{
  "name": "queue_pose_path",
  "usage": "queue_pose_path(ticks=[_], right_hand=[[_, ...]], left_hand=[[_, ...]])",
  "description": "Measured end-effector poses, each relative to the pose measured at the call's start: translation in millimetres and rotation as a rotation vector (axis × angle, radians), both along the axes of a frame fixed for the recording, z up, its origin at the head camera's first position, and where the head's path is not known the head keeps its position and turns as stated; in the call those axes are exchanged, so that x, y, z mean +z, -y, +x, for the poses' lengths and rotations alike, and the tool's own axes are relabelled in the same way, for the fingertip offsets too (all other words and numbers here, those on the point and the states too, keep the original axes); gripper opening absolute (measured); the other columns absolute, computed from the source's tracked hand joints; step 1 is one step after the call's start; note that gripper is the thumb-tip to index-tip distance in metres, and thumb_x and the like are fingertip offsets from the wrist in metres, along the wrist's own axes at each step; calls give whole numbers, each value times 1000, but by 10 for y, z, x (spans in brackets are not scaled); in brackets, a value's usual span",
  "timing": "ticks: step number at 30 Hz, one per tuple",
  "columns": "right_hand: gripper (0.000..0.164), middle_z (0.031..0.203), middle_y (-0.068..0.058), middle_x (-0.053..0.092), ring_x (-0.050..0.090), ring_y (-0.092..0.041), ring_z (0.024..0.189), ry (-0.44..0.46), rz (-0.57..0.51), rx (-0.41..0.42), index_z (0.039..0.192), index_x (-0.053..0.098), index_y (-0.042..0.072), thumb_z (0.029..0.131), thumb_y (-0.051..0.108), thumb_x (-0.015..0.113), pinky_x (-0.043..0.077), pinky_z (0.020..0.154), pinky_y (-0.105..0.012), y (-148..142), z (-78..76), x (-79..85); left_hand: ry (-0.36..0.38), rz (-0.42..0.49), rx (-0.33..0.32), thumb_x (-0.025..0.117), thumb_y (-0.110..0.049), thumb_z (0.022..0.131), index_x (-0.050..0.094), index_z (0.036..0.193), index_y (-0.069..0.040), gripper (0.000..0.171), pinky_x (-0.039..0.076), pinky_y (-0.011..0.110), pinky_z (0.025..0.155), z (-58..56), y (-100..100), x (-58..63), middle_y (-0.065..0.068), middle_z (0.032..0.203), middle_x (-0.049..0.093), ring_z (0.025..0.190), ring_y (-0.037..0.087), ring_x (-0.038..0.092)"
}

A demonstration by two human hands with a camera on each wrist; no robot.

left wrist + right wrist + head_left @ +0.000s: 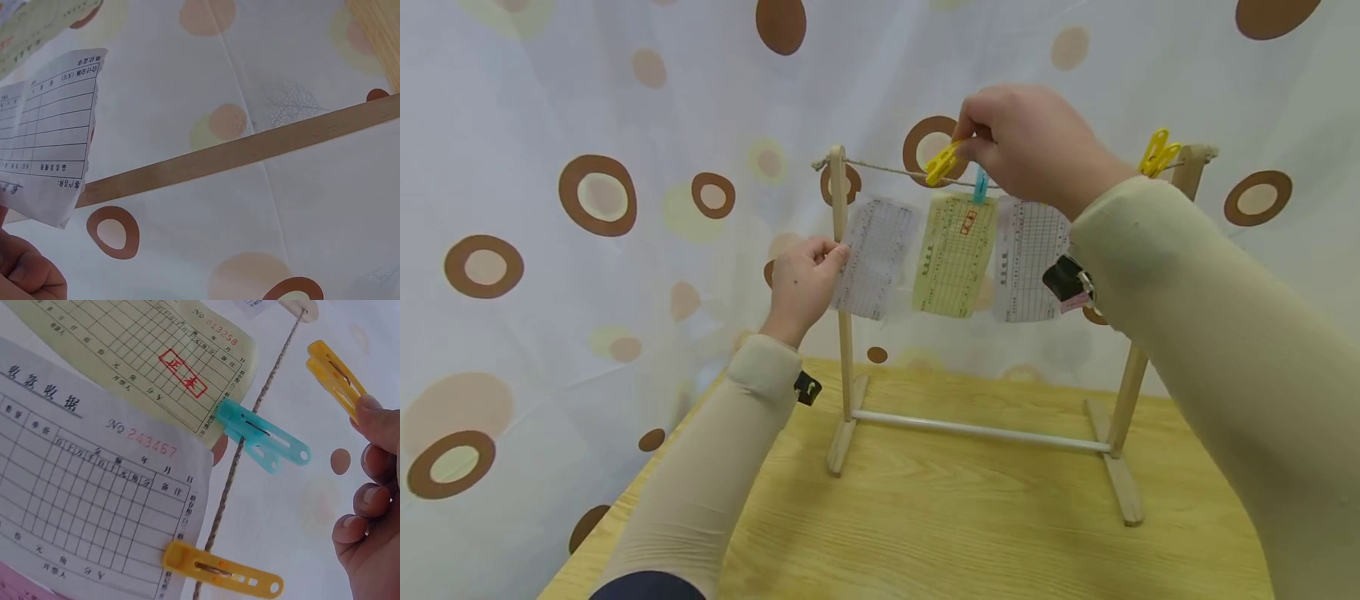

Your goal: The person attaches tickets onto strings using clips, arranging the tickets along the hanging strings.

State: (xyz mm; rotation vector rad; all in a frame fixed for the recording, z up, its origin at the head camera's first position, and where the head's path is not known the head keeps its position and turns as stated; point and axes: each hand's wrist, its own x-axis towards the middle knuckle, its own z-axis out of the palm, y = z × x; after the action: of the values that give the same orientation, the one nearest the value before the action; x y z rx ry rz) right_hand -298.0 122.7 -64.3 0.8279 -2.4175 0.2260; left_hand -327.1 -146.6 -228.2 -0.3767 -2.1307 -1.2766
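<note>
My left hand [805,283] pinches the side edge of a white receipt slip [876,258], holding it up beside the left post, its top edge just below the rope. Between my right thumb and fingers is a yellow clothespin [942,164]; that hand [1030,146] is raised at the rope, above the slips. A yellow-green receipt [144,356] with a red stamp hangs from the rope by a blue clothespin [265,434]. Beside it another white receipt [87,469] hangs by a yellow clothespin [219,569]. My right forearm partly covers that receipt in the head view.
The rope [887,170] spans two wooden posts [846,358] joined low down by a white rod [977,428]. More yellow clothespins [1157,154] sit near the right post. Part of a pink slip [25,584] shows past the white receipt. A dotted curtain [625,350] stands behind the wooden table [925,517].
</note>
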Motion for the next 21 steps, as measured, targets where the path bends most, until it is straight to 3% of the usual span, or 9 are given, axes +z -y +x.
queue_pose_path(ticks=[6,11,21], right_hand=[[17,106,-11,64,51,-29,91,63,1,-56,109,66,4,106,16,55,41,79,-41,145,-141,143],[19,110,-9,63,52,-29,95,125,-6,-117,111,64,6,107,20,52,43,79,-40,296,-195,180],[22,115,-8,65,57,-27,98,168,50,-142,109,66,6,108,19,49,46,86,-43,573,-231,84]], left_hand=[[-9,17,35,64,-27,101,74,92,-6,25,35,30,53,-76,-41,136,7,69,59,62,21,49],[24,16,64,63,-29,102,74,96,-7,26,40,31,57,-91,-62,209,7,79,65,70,20,55],[30,23,85,63,-29,102,74,94,-7,26,42,31,60,-126,-59,165,7,82,68,74,20,60]])
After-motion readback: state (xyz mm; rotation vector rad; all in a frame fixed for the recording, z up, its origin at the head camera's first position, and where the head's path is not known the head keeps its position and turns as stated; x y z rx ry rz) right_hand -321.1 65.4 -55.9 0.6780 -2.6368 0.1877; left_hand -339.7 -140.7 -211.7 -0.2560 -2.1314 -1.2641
